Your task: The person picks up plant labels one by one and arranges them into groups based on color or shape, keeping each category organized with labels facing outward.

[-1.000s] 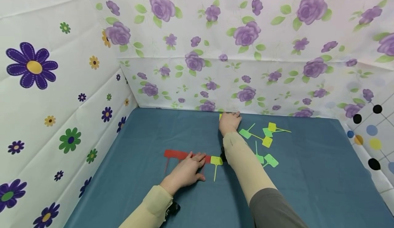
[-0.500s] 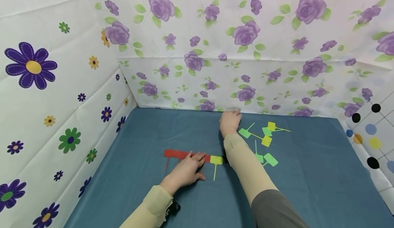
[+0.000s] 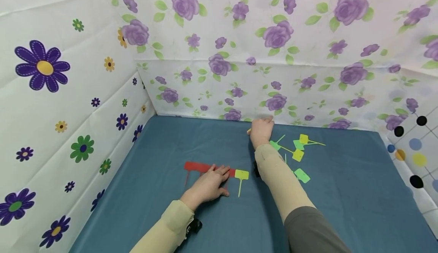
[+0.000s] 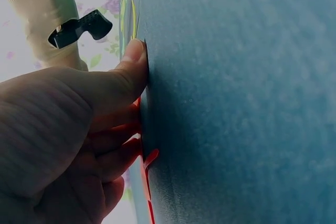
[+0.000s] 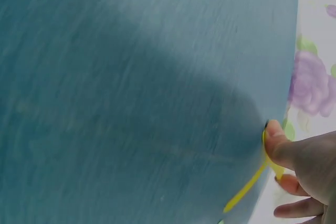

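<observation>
My left hand [image 3: 208,186] lies with extended fingers over a row of red tags [image 3: 195,166] with thin stems, covering part of the row. A yellow tag [image 3: 242,174] continues the row at its right end, stem toward me. At the cloth's back edge, my right hand [image 3: 261,131] pinches another yellow tag [image 5: 244,189] between thumb and fingers, its stem slanting downward in the right wrist view. My left thumb [image 4: 135,51] rests close along the cloth in the left wrist view, near the red tags' edges.
Right of my right hand lie loose green tags [image 3: 302,175] and yellow tags [image 3: 298,155], some overlapping. My right forearm partly covers some green ones. A blue cloth [image 3: 349,192] covers the table, and flower-patterned sheets [image 3: 219,89] rise behind and at the left.
The yellow tag at the back edge, partly showing beside my right hand a second ago, is now pinched and tilted up. My left hand stays on the red row; the head view has shifted slightly.
</observation>
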### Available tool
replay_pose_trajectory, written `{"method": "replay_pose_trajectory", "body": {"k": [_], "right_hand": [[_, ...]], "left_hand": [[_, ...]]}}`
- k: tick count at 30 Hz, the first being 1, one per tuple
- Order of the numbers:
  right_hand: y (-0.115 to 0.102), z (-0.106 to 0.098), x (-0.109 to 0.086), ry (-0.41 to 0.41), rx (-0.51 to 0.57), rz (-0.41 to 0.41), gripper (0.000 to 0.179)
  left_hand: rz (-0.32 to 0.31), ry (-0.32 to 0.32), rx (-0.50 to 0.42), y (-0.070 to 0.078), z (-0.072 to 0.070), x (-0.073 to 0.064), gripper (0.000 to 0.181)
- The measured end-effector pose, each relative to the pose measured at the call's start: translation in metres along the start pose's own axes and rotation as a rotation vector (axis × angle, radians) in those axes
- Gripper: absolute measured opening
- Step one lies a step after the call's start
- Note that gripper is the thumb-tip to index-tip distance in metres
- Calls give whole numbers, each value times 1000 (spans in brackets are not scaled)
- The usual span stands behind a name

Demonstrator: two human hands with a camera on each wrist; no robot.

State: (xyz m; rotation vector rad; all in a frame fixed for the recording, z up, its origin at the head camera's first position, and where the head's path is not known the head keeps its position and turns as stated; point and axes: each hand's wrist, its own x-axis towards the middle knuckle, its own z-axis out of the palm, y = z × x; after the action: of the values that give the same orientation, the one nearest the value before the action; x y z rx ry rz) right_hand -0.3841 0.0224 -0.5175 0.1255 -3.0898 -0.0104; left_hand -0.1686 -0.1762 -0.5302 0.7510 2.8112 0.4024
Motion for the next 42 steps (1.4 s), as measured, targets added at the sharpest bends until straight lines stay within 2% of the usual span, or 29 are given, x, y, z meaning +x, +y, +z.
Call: {"method": "replay_pose_trajectory", "body": {"k": [6, 11, 14, 17, 20, 30, 35, 42], "right_hand": [[20, 3, -4, -30, 107, 7, 44], [32, 1, -9, -39, 193, 7, 46], [38, -4, -13, -82, 349, 1, 54], [43, -8, -20, -136, 531, 14, 54], [48, -10, -29, -148, 634, 33, 51], [65, -19, -70, -89, 836, 29, 47], [76, -24, -96, -108, 890, 16, 51], [87, -28, -131, -128, 981, 54, 50]], "left_hand": [[0, -8, -2, 0, 2, 2, 77], [-5, -11, -11, -1, 2, 4, 78], [-13, -10, -22, -2, 0, 5, 78], [-14, -11, -33, -4, 0, 5, 78], [-12, -12, -43, -4, 0, 5, 78], [-34, -9, -40, 0, -3, 7, 77], [-39, -18, -17, 1, -3, 8, 77], [-39, -23, -29, 2, 2, 7, 77]]}}
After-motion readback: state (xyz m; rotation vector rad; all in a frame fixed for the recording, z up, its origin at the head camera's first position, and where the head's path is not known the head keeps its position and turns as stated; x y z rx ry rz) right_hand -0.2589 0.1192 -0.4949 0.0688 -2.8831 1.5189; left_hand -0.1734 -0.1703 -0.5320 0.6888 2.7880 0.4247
